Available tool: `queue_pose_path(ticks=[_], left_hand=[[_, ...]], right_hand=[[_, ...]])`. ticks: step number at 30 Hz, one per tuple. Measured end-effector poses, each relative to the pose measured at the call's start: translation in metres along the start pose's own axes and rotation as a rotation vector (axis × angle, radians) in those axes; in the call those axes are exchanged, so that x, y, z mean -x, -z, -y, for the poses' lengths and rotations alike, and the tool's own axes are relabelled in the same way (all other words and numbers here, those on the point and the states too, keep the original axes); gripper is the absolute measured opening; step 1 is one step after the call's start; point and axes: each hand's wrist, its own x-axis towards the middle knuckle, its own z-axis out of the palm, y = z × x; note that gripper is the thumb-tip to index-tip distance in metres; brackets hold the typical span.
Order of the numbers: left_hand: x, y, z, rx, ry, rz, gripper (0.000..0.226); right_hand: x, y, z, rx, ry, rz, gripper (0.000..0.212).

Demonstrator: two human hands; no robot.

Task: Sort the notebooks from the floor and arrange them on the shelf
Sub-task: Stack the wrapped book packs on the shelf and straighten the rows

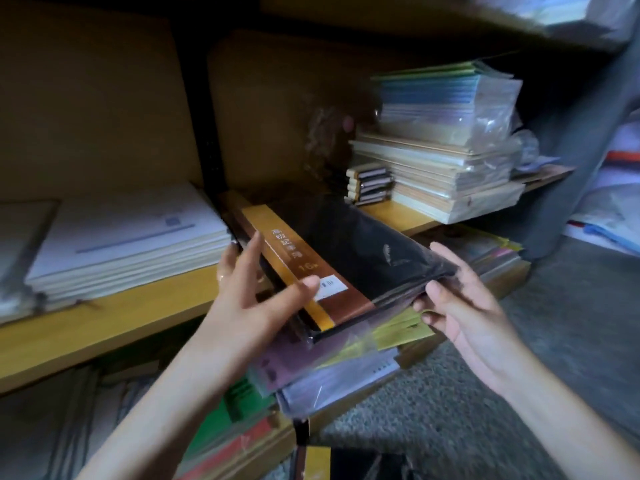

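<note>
Nearest to us, low in the view, the grey carpeted floor [450, 393] shows beside a loose wrapped pile [332, 372] of purple, yellow and white notebooks, with a green notebook [242, 393] under its left side; we judge these to be the ones not yet sorted. Above that pile we hold the black notebook pack [346, 251], film-wrapped, with a gold and brown band along its left side. The left grip [258, 292] is clamped on the banded edge, thumb laid over the label and fingers running up the outer side, which steadies the long edge and steers it. The right grip [464, 299] pinches the near right corner, thumb on top and fingers beneath, probably because slippery film needs support from below. The pack is tilted with its far end raised toward the wooden shelf [104, 317], just by the black upright [204, 133]; we cannot tell whether that end touches the board yet. The gap it points at lies between a flat white stack [131, 237] on the left and, farther right, some small dark pads [370, 185] beside a tall pale stack [446, 181] topped by a wrapped pastel bundle [446, 95]. We would guess like goes with like, so sliding it in flat seems the step in hand.
</note>
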Motion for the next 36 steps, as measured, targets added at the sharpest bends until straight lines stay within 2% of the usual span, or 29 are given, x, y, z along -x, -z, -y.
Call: queue_pose_path(ticks=[2,4,7,9,11,15,22,27,32,36], left_hand=[[0.008,-0.001,0.003,-0.437,-0.140,0.011,0.100],[0.011,-0.003,0.003,-0.721,-0.349,-0.010,0.083],[0.008,-0.008,0.000,-0.864,-0.537,0.061,0.064],[0.004,-0.011,0.002,-0.942,-0.591,0.113,0.059],[-0.001,-0.017,0.003,-1.045,-0.670,0.066,0.049],[-0.014,-0.022,0.004,-1.116,-0.710,-0.083,0.047],[-0.040,-0.009,0.015,-1.188,-0.714,-0.258,0.031],[-0.048,-0.006,0.019,-1.196,-0.653,-0.322,0.041],[-0.063,0.005,0.026,-1.147,-0.608,-0.366,0.031],[-0.076,0.020,0.029,-1.044,-0.514,-0.385,0.030]], right_hand=[[-0.005,-0.002,-0.001,0.061,0.043,-0.078,0.098],[-0.010,-0.005,-0.002,0.098,0.079,-0.131,0.088],[-0.017,-0.010,-0.005,0.150,0.123,-0.221,0.049],[-0.022,-0.011,-0.009,0.181,0.170,-0.262,0.040],[-0.028,-0.011,-0.012,0.204,0.207,-0.308,0.039],[-0.043,-0.014,-0.018,0.265,0.211,-0.331,0.043],[-0.065,-0.037,-0.026,0.543,0.253,-0.150,0.044],[-0.072,-0.037,-0.027,0.704,0.255,-0.060,0.053],[-0.083,-0.039,-0.025,0.848,0.213,0.068,0.065],[-0.096,-0.047,-0.024,0.859,0.202,0.136,0.063]])
